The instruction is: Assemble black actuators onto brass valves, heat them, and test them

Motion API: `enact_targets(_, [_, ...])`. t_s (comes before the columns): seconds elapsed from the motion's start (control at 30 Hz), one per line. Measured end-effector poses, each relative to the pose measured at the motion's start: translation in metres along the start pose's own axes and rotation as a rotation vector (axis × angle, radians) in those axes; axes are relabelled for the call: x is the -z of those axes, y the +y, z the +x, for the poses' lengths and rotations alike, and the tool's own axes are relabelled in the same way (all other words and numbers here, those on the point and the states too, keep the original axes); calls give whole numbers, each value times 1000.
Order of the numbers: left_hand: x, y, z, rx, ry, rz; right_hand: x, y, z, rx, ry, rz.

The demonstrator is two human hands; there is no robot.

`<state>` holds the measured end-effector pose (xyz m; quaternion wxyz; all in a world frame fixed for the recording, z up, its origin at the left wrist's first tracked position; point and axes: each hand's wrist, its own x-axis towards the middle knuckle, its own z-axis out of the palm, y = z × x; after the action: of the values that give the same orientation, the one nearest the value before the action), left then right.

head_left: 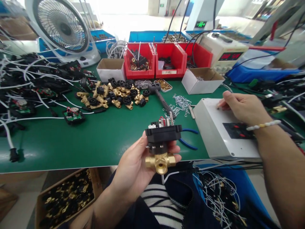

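My left hand (135,165) is wrapped round a valve assembly (162,146): a black plastic housing with small wires on top and a brass tee fitting below, held upright over my lap near the table's front edge. My right hand (240,106) rests on the far part of a white box (214,130) at the right, fingers curled with the fingertips pinched on its top surface; whether they hold anything is hidden. A white bead bracelet sits on that wrist.
A pile of brass and black fittings (114,93) lies mid-table on the green mat (95,140). Small metal clips (179,103), a black-handled tool (162,98), blue pliers (188,140), red bins (139,60), cardboard boxes, a fan (63,28) and wired boards at left surround them.
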<state>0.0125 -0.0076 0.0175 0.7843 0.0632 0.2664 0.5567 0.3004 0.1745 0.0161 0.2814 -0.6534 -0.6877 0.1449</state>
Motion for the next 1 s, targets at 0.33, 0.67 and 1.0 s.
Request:
enact_targets(0.33, [4,-4,-1,-21,-28,58,1,-2,-3,-12,-36,0])
enact_targets(0.67, [5,-5,-2,-30,-14,75,2,-6,-2,-31,-44,-40])
enact_targets(1.0, [15,-1,1,190,-345,-201,3,-7,1,-62,-34,-75])
